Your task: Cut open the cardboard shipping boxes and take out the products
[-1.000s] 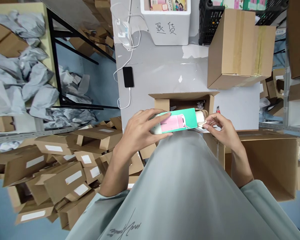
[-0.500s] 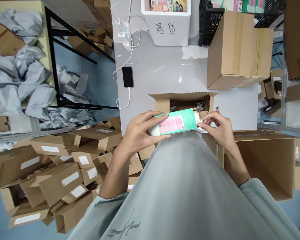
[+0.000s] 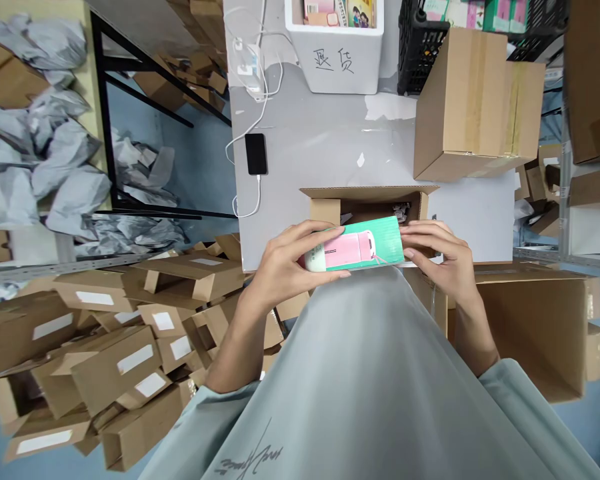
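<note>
A small green carton (image 3: 363, 243) with a pink bottle picture lies almost level above an opened cardboard box (image 3: 360, 195). My left hand (image 3: 293, 260) grips its white left end, fingers along the top edge and thumb along the lower one. At the other end is my right hand (image 3: 443, 253), its fingers stretched out and the thumb apart, fingertips against the carton's end. That end's flap is hidden by the fingers. Some crumpled packing shows inside the cardboard box below.
On the grey table (image 3: 310, 147) are a charging phone (image 3: 256, 154), a white bin (image 3: 345, 63), a black crate (image 3: 413, 53) and two taped cartons (image 3: 473, 100). Opened boxes (image 3: 115, 363) pile up at left. A large open box (image 3: 530, 333) stands at right.
The white item sticking out of the carton's right end no longer shows. My right hand has gone from pinching there to straight fingers against that end. The carton has shifted slightly right.
</note>
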The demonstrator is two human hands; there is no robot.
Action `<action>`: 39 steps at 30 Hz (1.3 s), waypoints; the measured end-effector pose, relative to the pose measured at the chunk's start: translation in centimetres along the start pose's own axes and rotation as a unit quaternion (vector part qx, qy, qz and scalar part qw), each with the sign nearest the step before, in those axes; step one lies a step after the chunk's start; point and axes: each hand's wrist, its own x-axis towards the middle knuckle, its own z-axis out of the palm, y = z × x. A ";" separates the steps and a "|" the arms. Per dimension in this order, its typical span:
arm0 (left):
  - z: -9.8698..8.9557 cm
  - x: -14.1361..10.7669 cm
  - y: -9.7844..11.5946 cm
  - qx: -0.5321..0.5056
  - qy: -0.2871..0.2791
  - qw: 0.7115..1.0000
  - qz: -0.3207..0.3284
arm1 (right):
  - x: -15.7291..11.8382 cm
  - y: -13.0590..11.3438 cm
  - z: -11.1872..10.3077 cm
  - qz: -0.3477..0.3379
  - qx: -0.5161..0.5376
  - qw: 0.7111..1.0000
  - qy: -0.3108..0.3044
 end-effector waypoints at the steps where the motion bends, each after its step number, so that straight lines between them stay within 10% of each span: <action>1: 0.0 0.0 0.0 0.006 0.005 1.000 0.001 | -0.2 0.4 -0.1 0.005 -0.006 1.000 0.029; 9: -0.3 -0.5 -0.1 0.056 0.004 0.998 -0.031 | -1.8 2.6 -0.7 0.206 0.154 0.963 0.083; 18: 0.8 -0.4 0.3 0.099 0.000 0.994 0.035 | -0.8 -1.2 1.9 0.125 0.099 0.986 0.054; 27: 1.9 -0.2 0.1 -0.108 0.030 0.989 -0.097 | -0.3 -1.5 1.9 0.008 0.105 0.993 0.057; 33: 4.4 0.9 -0.9 -0.323 -0.007 0.921 -0.218 | 4.1 0.3 1.8 -0.011 0.146 0.989 0.031; 39: 8.3 2.1 -0.9 -0.539 0.022 0.781 -0.313 | 6.6 4.8 3.7 0.071 0.293 0.953 -0.015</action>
